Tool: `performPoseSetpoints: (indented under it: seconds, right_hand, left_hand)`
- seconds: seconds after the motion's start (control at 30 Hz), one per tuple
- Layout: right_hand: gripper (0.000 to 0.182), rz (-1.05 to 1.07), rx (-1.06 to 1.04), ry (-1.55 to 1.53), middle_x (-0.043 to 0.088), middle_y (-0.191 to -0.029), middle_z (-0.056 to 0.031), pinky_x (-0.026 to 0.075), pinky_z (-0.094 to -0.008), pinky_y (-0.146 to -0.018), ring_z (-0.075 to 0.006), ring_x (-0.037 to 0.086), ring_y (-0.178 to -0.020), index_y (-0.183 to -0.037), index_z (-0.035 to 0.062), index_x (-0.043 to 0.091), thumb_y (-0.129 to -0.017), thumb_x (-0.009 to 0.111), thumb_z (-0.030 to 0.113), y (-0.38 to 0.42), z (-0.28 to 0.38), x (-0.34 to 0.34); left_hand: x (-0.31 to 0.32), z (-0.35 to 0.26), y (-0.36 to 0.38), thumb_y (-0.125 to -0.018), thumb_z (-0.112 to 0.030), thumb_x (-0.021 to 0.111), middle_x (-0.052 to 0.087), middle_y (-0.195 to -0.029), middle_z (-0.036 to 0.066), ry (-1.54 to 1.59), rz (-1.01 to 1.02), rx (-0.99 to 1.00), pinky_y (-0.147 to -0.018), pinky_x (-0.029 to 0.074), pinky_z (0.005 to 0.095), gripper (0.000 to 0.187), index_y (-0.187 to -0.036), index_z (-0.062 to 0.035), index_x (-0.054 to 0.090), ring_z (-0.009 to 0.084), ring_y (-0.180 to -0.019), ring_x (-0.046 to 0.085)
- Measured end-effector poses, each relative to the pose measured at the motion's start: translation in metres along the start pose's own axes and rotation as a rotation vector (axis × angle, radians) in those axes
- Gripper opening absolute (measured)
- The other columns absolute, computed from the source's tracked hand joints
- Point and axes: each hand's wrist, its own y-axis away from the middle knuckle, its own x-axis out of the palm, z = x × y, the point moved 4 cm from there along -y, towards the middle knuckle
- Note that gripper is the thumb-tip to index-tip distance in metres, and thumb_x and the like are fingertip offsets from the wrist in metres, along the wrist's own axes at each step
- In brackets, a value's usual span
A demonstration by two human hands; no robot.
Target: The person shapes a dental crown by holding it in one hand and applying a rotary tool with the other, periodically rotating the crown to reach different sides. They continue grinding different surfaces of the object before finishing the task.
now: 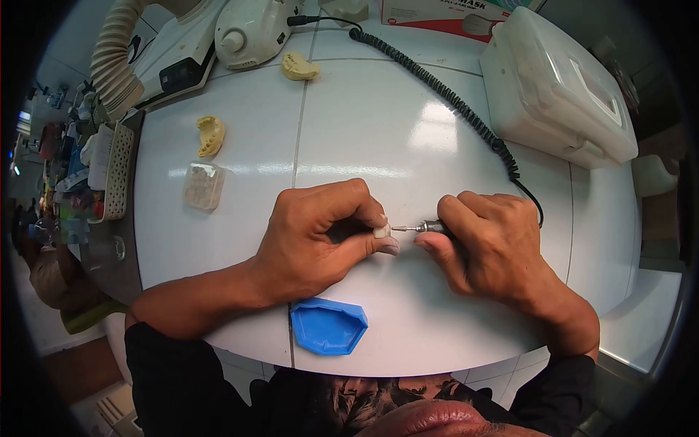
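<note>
Between the thumb and forefinger of my left hand (pixel 317 233) is a small whitish dental crown (pixel 381 231), partly hidden by the fingertips. My right hand (pixel 488 244) wraps round a dental handpiece (pixel 432 226), its thin bur (pixel 403 229) pointing left with the tip right at the crown. From behind the right hand a black coiled cord (pixel 444 91) runs up to a white control unit (pixel 251 33). A blue faceted tray (pixel 329 328) lies below my left hand, near the table's front edge.
Two yellow dental casts (pixel 211 136) (pixel 299 67) lie at the back left, with a clear small box (pixel 203 186) beside the nearer one. A ribbed hose (pixel 113 58) hangs at the far left. A white lidded case (pixel 557 87) and a mask box (pixel 444 18) stand at the back right.
</note>
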Motion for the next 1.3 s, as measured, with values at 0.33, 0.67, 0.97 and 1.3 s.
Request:
performPoseSetpoints:
  seconds: [0.33,0.67,0.97,1.3]
  right_hand:
    - [0.044,0.002,0.029,-0.018,0.055,-0.061,-0.0045,0.044,-0.0409,-0.048,-0.0269,0.059,-0.048,-0.079,0.0093,0.062,-0.101,0.081,0.042,0.0001,-0.0018,0.0005]
    - [0.040,0.027,0.022,0.023,0.055,-0.062,-0.0041,0.045,-0.0405,-0.049,-0.0265,0.059,-0.048,-0.081,0.0100,0.065,-0.100,0.081,0.041,-0.0009,-0.0016,-0.0019]
    - [0.041,0.047,0.012,0.038,0.055,-0.063,-0.0035,0.046,-0.0402,-0.050,-0.0261,0.060,-0.049,-0.082,0.0106,0.064,-0.100,0.082,0.043,-0.0020,-0.0003,-0.0022]
    - [0.042,0.075,0.005,0.037,0.053,-0.063,-0.0031,0.046,-0.0400,-0.050,-0.0261,0.059,-0.049,-0.081,0.0106,0.064,-0.099,0.082,0.043,-0.0029,-0.0003,-0.0029]
  left_hand:
    - [0.0001,-0.0082,-0.0041,-0.090,0.002,0.091,0.080,-0.099,0.013,-0.046,0.024,0.026,-0.077,0.065,0.0284,0.022,-0.101,0.0036,0.073,0.0159,-0.089,0.079]
    - [-0.0003,-0.0031,-0.0026,-0.093,0.006,0.086,0.083,-0.108,0.017,0.028,0.021,-0.031,-0.088,0.069,0.0307,0.016,-0.104,0.0064,0.074,0.0190,-0.098,0.082]
    - [-0.0004,-0.0043,-0.0032,-0.092,0.008,0.085,0.084,-0.102,0.015,0.016,0.019,0.004,-0.075,0.063,0.0265,0.011,-0.095,0.0065,0.074,0.0141,-0.089,0.081]
    - [-0.0006,-0.0046,-0.0036,-0.090,0.006,0.088,0.083,-0.099,0.016,0.006,-0.012,0.042,-0.071,0.061,0.0276,0.014,-0.092,0.0049,0.074,0.0145,-0.082,0.079]
